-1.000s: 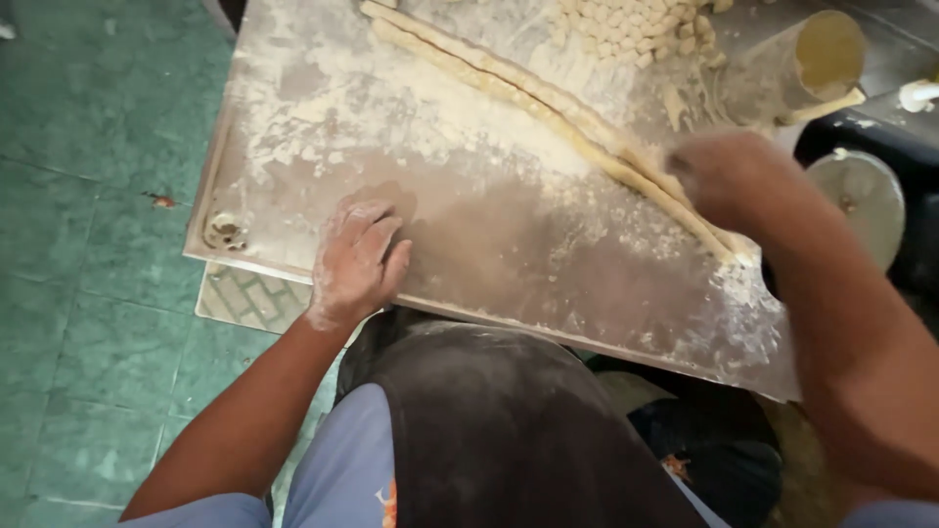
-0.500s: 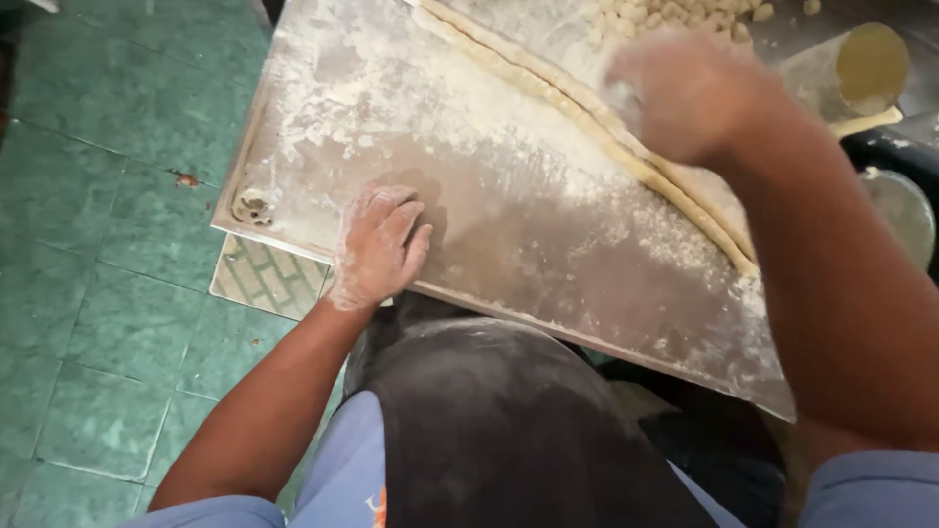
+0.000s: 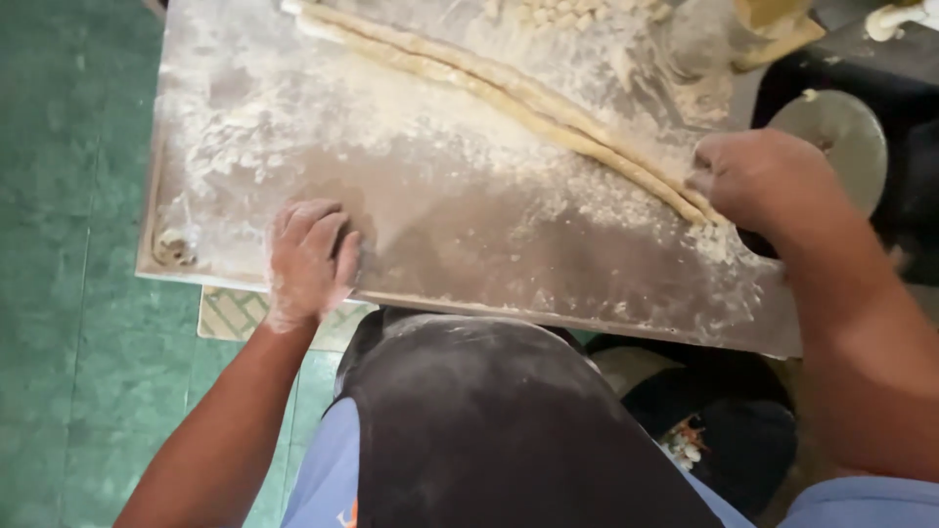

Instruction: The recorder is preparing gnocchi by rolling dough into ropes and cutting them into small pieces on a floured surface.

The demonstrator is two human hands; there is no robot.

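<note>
Two long thin dough ropes [image 3: 509,98] lie side by side across a floured work board [image 3: 440,235], running from the far left to the near right. My right hand [image 3: 758,176] rests on their near right end, fingers curled over the dough. My left hand [image 3: 308,259], dusted with flour, lies flat on the board near its front edge with the fingers together, holding nothing. A heap of small cut dough pieces [image 3: 567,12] sits at the far edge of the board.
A small dough scrap [image 3: 174,249] lies at the board's front left corner. A round metal lid [image 3: 836,137] and dark containers stand to the right. Green tiled floor [image 3: 68,293] is on the left. My flour-dusted dark apron [image 3: 489,420] is below.
My right hand lifted off the near end of the ropes, swung up over their middle, then came back down onto the near end. My left hand stayed flat on the board.
</note>
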